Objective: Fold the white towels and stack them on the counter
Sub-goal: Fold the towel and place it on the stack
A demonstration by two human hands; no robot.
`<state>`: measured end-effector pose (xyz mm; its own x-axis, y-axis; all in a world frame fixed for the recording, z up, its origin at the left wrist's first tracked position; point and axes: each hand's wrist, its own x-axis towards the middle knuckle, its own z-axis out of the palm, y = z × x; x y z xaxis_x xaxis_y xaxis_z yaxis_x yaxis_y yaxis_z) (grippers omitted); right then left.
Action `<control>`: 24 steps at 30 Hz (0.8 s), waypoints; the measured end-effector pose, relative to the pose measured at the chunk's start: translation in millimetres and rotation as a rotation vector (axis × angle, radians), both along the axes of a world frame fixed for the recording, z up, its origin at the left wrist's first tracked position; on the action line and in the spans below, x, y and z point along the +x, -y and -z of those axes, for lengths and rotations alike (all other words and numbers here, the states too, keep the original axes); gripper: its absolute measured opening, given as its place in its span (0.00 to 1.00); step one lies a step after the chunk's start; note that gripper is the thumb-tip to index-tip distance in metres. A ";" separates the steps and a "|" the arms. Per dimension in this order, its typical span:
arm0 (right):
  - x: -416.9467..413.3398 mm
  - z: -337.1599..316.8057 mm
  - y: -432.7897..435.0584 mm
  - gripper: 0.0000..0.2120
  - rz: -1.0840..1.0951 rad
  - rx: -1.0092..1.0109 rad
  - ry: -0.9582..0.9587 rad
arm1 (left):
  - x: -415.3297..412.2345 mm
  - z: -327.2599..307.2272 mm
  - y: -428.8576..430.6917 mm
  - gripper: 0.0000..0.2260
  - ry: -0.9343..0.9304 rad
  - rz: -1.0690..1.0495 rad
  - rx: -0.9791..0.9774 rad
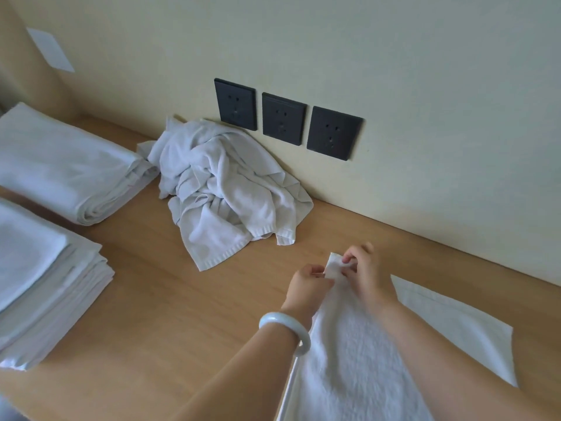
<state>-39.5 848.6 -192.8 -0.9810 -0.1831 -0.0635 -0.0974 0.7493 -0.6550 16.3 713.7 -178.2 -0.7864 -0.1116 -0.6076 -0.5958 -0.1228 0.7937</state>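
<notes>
Step in hand: start of a fold on one white towel (358, 354), corners being matched.

- Left hand (306, 285), pale bangle (285, 329) on the wrist: fingers curled, pinching the towel's far corner (334, 265).
- Right hand (365, 268): thumb and fingertips pinch the same corner from the 3 o'clock side. The hands nearly touch.
- The towel runs from the pinch towards 6 o'clock under both forearms. A flat part lies on the wooden counter (170, 314) at 4 o'clock.

Next move, as I judge it: align the edges, lay the fold flat and smooth it.

The crumpled towel heap (224, 189) waits at 10 o'clock of the hands, against the wall below the sockets (283, 118). The folded stack (45, 284) sits far out at 9 o'clock and is the likely drop spot. A second folded pile (60, 168) lies beyond it.
</notes>
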 end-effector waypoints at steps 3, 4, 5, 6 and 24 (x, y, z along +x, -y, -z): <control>3.6 3.6 -6.5 0.08 -0.024 -0.004 -0.096 | -13.6 8.0 -0.9 0.16 -0.005 -0.009 -0.011; 1.7 4.6 -6.1 0.07 -0.033 0.006 -0.099 | -15.8 10.8 -1.9 0.16 -0.013 -0.005 -0.037; -1.1 5.4 -5.0 0.05 -0.038 0.008 -0.086 | -16.6 12.0 -2.7 0.15 -0.020 0.001 -0.061; -5.1 6.3 -3.1 0.04 -0.038 0.002 -0.064 | -17.1 12.9 -3.7 0.14 -0.029 0.009 -0.079; 9.6 2.4 35.3 0.13 -0.035 0.448 -0.232 | 173.8 11.7 47.7 0.03 0.219 0.245 -0.048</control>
